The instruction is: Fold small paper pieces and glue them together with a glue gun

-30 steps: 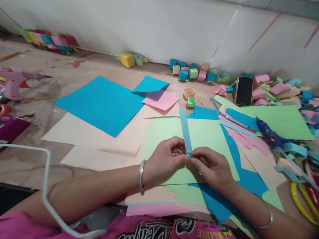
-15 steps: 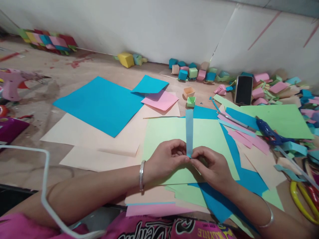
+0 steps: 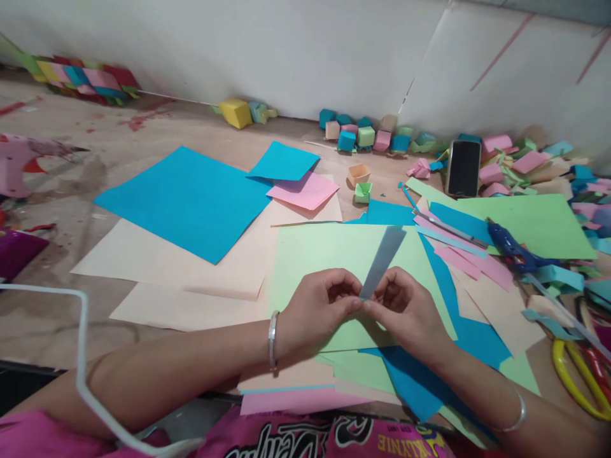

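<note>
The person's left hand (image 3: 317, 310) and right hand (image 3: 414, 318) both pinch the bottom end of a thin blue-grey paper strip (image 3: 383, 261) over a big, flat, pale green paper sheet (image 3: 310, 251).

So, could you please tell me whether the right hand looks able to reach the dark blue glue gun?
Probably yes: the glue gun lies off to that side, with nothing seen covering it. But the right hand and left hand both pinch a blue paper strip, so it might need freeing first.
</note>
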`<state>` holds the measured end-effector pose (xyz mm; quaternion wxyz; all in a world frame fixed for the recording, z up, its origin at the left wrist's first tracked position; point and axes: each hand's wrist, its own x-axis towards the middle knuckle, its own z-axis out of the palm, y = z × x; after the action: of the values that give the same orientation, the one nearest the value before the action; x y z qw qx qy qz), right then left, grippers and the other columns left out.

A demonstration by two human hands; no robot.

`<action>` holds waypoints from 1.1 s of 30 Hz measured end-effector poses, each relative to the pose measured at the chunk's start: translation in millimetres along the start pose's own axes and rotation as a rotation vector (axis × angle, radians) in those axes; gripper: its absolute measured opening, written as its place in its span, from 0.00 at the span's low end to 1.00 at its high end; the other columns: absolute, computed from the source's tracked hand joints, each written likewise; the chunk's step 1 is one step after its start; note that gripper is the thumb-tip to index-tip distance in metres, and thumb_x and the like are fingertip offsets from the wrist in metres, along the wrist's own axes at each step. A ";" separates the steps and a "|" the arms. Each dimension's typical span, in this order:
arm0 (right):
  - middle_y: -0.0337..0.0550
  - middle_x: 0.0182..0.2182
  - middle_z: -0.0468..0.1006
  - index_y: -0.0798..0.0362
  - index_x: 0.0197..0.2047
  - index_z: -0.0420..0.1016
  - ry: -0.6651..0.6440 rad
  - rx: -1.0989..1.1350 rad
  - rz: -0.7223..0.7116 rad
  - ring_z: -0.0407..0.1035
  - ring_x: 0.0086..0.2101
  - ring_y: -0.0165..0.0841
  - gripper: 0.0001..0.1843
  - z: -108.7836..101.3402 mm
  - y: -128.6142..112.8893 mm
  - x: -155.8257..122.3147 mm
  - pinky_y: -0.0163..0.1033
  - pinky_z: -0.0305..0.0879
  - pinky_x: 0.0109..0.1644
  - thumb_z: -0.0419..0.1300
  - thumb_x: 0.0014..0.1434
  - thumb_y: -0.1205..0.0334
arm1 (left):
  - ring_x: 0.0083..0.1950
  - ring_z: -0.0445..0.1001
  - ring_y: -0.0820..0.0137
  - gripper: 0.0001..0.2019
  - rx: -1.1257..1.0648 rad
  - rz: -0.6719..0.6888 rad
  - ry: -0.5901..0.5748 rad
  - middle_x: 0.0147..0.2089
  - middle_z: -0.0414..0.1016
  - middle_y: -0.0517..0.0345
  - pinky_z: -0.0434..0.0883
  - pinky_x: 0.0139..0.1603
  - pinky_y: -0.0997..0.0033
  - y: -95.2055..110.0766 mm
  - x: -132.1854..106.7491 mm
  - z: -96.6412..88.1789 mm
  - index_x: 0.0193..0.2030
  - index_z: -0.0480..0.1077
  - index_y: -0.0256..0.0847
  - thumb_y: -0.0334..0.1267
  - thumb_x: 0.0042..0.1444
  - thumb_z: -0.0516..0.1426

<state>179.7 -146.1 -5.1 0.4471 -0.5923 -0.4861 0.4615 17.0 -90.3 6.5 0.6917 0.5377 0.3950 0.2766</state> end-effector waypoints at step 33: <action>0.39 0.30 0.73 0.50 0.35 0.71 0.035 -0.290 -0.478 0.69 0.32 0.30 0.07 0.8 -1.9 -5.5 0.38 0.66 0.36 0.59 0.57 0.72 | 0.27 0.65 0.78 0.11 0.088 0.163 0.169 0.27 0.68 0.64 0.65 0.27 0.78 -0.7 -4.7 2.6 0.26 0.61 0.39 0.27 0.48 0.62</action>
<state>178.1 -151.2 -2.7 0.4622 -0.5267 -0.6650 0.2583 16.7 -95.7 7.2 0.6071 0.5724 0.4187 0.3585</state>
